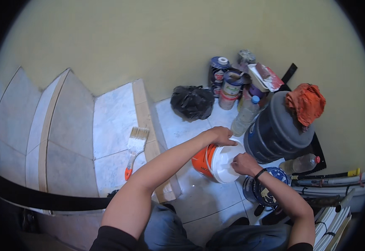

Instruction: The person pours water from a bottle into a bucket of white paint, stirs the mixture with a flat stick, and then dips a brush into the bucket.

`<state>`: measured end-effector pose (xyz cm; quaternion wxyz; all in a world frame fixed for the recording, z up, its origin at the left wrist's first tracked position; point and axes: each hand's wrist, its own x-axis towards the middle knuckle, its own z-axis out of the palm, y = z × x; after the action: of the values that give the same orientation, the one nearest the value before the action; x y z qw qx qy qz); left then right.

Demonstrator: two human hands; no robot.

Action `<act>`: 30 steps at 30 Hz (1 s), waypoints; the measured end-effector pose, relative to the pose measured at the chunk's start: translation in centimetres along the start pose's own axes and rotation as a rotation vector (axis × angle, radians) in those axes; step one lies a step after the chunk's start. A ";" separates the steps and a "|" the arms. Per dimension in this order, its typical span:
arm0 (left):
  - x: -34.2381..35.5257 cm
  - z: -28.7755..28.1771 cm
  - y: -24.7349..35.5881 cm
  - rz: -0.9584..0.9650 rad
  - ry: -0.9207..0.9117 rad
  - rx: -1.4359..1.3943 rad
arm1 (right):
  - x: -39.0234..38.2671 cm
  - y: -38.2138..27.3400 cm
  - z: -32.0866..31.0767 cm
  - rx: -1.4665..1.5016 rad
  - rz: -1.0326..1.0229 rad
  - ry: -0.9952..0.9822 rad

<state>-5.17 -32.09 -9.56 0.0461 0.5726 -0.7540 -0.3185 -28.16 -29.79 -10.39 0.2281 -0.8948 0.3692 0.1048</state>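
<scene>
Mid-frame bucket (201, 162), mouth rightward; your left hand (222, 136) pinches its upper rim, right hand (244, 164) nearer mouth, fingers curled, hold unclear

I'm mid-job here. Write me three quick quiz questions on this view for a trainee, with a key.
1. True or false: the left hand and the right hand are both at the orange-and-white bucket.

2. Where does the paintbrush lie?
A) Inside the bucket
B) On the tiled step
C) On top of the large grey jug

3. Fill in the blank: the clear bottle just beyond the bucket has a ____ cap.

Key: 1. True. 2. B. 3. Blue.
</scene>
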 end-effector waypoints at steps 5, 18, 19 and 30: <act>0.0 -1.2 0.6 0.020 -0.109 0.094 | 0.7 0.6 0.5 -0.285 -0.014 0.105; 1.5 1.5 -3.2 -0.015 -0.107 0.025 | 1.8 -1.6 1.7 -0.103 -0.094 0.146; 1.3 1.2 -2.7 -0.043 -0.142 0.010 | 2.2 -1.2 2.4 -0.158 -0.081 0.145; 2.3 0.2 -1.5 -0.059 -0.251 0.019 | 5.7 4.2 6.2 -0.218 -0.240 0.304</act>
<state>-4.79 -34.24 -11.24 -0.0634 0.5505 -0.7399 -0.3815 -27.26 -32.88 -19.21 0.0824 -0.9573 0.2765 -0.0200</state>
